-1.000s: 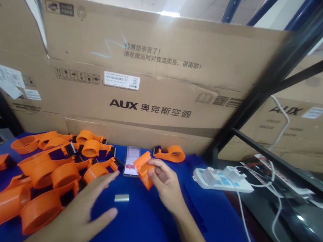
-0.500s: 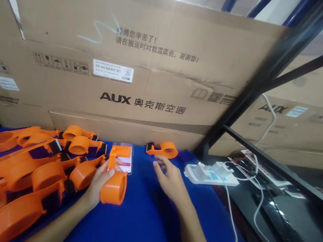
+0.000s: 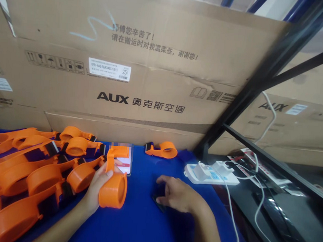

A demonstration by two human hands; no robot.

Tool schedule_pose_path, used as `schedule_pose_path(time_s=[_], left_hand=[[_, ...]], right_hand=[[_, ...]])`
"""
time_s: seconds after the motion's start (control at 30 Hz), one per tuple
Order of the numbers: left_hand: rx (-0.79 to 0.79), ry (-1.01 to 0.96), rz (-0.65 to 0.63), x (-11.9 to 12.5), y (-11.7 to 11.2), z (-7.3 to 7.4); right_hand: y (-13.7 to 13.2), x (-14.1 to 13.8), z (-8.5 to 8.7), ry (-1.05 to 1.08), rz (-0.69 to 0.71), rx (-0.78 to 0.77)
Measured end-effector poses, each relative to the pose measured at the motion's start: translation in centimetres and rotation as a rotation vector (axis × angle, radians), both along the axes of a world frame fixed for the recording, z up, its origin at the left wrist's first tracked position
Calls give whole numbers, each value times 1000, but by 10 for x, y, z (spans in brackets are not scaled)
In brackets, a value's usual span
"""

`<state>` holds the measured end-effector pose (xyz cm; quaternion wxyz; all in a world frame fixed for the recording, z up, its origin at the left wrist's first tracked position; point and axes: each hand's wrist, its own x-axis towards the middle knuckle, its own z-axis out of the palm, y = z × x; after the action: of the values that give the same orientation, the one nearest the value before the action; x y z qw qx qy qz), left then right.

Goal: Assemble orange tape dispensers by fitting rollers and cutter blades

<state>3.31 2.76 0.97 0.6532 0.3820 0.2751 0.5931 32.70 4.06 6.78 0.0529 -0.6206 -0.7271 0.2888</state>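
My left hand (image 3: 97, 186) is wrapped round the arm of an orange tape dispenser (image 3: 112, 190), held upright with its round hub at the bottom. A phone (image 3: 125, 165) lies on the blue surface just behind it, partly covered by the dispenser. My right hand (image 3: 177, 193) reaches down over a small dark object (image 3: 159, 206) whose kind I cannot make out. Its index finger and thumb are curved and apart, with the thumb close to that object. Another orange tape dispenser (image 3: 167, 150) lies beyond my right hand, near the carton.
Several orange tape dispensers (image 3: 39, 179) crowd the left of the blue cloth (image 3: 140, 226). A large carton (image 3: 142, 79) stands along the back. To the right are a white power strip (image 3: 211, 175) with plugs and cables, and a black metal frame (image 3: 243, 90).
My right hand has come down and nearer from beside the far dispenser to the dark object. My left hand keeps hold of its dispenser, nearly still. The view has shifted slightly.
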Motion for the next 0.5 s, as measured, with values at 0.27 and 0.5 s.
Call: schedule_pose_path(time_s=[0.27,0.5], left_hand=[[10,33,-2,2,-2,-1],[-37,71,67,1,1,2]], right_hand=[[-6,-32,2,-47,146,60],[-11,-64,-4,-140,197,364]])
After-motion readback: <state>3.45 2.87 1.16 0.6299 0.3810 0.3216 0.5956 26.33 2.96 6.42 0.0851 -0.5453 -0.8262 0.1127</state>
